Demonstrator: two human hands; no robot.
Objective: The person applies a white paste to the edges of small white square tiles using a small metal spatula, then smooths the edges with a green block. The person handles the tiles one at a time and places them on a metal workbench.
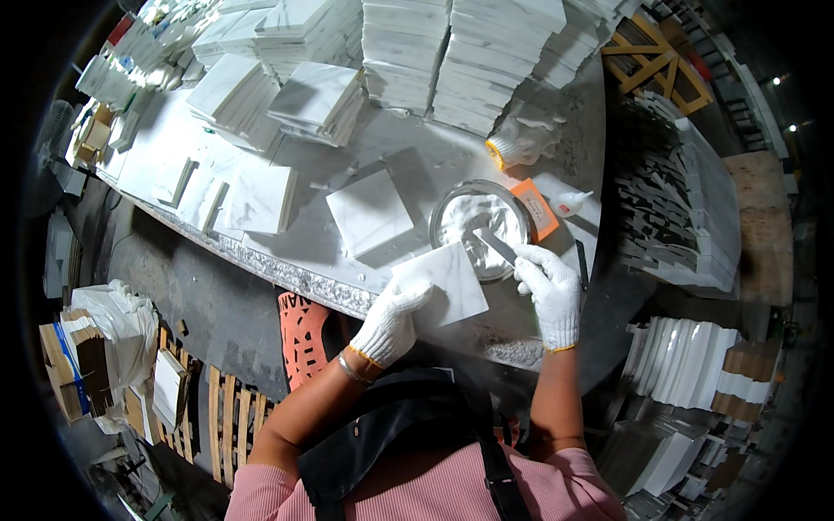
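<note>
Pale stone makes up the broad surface (321,252) before both hands, with tall tile stacks (404,52) well beyond them. Left of the left hand (391,323), an orange panel (302,339) carries bold dark lettering, partly hidden. That hand is clamped on the near edge of a white, grey-veined tile (447,286), which reaches forward and to its right. Beyond the tile, ahead and left of the right hand (552,291), sits a round bowl (434,227) of white paste (466,208). The right hand is closed around a flat-bladed knife (495,246), its tip over the paste; the step looks like loading the blade. The next move seems to call for a steady tile and a controlled lift. Ahead of the right hand, an orange box (540,211) bears print too small to read; just beyond, a white bottle (569,202) shows a reddish mark.
</note>
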